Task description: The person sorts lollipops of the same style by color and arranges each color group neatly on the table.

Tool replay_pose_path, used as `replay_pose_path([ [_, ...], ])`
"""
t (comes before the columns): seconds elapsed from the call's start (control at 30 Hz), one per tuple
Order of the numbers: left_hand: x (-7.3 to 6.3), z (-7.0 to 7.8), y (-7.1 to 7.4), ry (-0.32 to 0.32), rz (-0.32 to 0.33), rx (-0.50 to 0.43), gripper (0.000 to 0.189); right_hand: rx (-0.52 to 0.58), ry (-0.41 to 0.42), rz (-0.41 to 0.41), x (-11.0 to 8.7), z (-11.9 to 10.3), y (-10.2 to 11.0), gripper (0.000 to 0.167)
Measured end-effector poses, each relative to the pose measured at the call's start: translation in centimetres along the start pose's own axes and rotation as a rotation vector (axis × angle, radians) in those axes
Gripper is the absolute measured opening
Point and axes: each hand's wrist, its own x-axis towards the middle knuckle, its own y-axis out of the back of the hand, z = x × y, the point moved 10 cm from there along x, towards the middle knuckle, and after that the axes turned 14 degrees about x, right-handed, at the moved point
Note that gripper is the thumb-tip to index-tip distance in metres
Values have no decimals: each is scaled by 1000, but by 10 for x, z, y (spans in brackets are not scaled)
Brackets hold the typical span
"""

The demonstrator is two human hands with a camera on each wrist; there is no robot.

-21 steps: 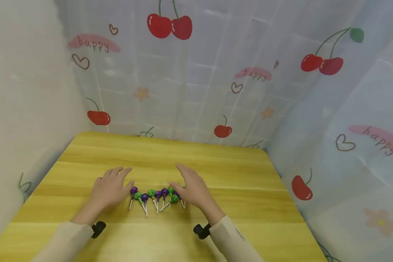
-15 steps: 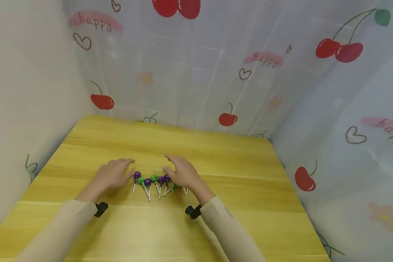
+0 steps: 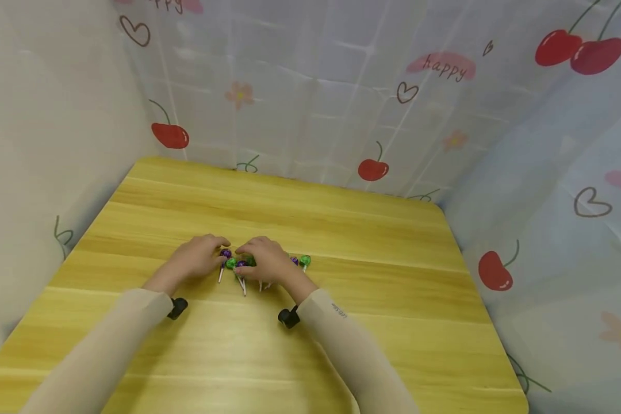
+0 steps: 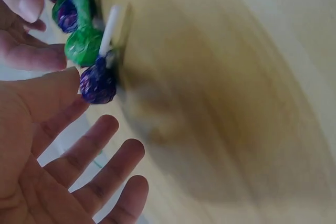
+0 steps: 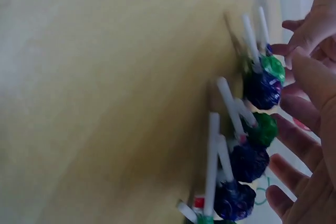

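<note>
A row of purple and green wrapped lollipops lies on the wooden table, white sticks toward the person. My left hand (image 3: 199,257) is at the row's left end, fingers spread; its thumb is close against a purple lollipop (image 4: 97,83), beside a green lollipop (image 4: 84,45). Over the middle of the row is my right hand (image 3: 270,263), its fingers apart and thumb near another purple lollipop (image 5: 262,90). That hand hides part of the row in the head view. A green lollipop (image 3: 305,260) shows past it on the right. Neither hand grips anything.
The yellow wood-grain table (image 3: 393,299) reaches back to a curtain (image 3: 310,103) printed with cherries. A plain pale wall (image 3: 46,144) borders the left side. Black wrist cameras sit under both wrists, the right camera (image 3: 288,317) near the table.
My right hand has moved left along the row, toward the left hand, uncovering lollipops at the right end. The head view has tilted further down.
</note>
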Motion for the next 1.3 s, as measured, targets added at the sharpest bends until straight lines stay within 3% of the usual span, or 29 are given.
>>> replay_pose_path([
  [0.2, 3, 2, -2, 15, 30, 14, 26, -59, -4, 20, 2, -1, -7, 38],
  [0.37, 6, -1, -3, 28, 66, 15, 23, -37, -12, 26, 4, -1, -9, 37],
  [0.77, 8, -20, -8, 72, 84, -146, 24, -61, -19, 92, 5, 5, -7, 37],
  [0.9, 11, -27, -1, 85, 74, -165, 26, -53, -19, 97, 6, 6, -8, 37],
  [1.17, 30, -51, 37, 109, 132, -151, 31, -46, -24, 96, 6, 7, -7, 35],
  [1.3, 36, -61, 36, 136, 109, -158, 36, -40, -19, 93, 5, 7, -9, 35],
])
